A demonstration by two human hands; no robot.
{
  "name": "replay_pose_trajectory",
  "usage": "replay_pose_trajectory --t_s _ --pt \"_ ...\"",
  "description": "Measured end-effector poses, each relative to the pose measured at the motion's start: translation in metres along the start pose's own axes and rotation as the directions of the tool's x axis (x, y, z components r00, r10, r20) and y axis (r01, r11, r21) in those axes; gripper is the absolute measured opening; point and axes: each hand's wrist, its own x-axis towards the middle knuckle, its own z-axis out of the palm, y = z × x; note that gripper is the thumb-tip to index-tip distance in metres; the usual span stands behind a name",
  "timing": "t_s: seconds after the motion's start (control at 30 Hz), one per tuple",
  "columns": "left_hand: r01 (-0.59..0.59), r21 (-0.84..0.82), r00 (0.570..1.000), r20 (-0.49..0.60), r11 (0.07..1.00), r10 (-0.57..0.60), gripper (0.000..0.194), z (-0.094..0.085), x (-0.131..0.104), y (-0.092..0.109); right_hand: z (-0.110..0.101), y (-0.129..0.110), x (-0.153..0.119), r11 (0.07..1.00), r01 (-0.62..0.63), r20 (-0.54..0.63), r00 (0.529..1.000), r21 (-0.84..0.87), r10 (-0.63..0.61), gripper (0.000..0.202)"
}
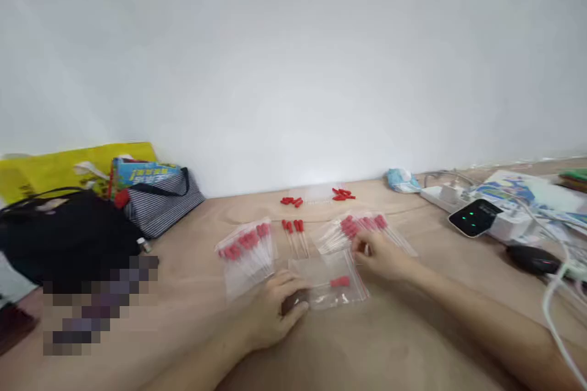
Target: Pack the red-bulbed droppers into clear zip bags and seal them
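Clear zip bag (321, 266) containing one red-tipped stick (340, 281), lying flat between the two hands. Left hand (270, 306): curved over the bag's left edge, thumb and fingertips apart, with a dark gap between them. Right hand (381, 255): at the bag's upper right corner, thumb and fingers curled toward each other; whether they pinch the film cannot be told. Beyond the left hand and slightly to its left, a left filled bag (247, 239) contains several red-tipped sticks; a right filled bag (349, 227), similarly loaded, lies just beyond the right hand and partly behind it. Loose sticks (300, 226), four with red tips, lie between these bags, beyond both hands. Farther from the hands, two clusters of small red pieces (339, 198) lie near the wall (293, 104). Well to the right of the right hand: a black-faced device (474, 217) with green lights and a white cable (547, 302). Well to the left of the left hand: a striped bag (162, 211) and a black bag (68, 238).
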Motion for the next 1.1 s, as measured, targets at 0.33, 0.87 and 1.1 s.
replay_pose_trajectory --t_s 0.33,0.87,1.1 --pt "-0.05 0.013 0.999 -0.015 0.999 0.05 0.025 0.002 0.0 -0.006 0.057 -0.044 0.108 0.979 -0.205 -0.059 0.977 0.014 0.205 0.012" --pt "-0.042 0.034 0.999 0.033 0.999 0.041 0.032 0.004 0.0 -0.011 0.078 -0.037 0.137 0.894 -0.327 -0.1 0.923 0.308 0.372 0.009" --pt "-0.011 0.04 0.999 0.049 0.999 0.009 0.033 0.003 0.0 -0.012 0.018 -0.007 0.075 0.863 -0.109 -0.268 0.925 0.493 0.27 0.027"
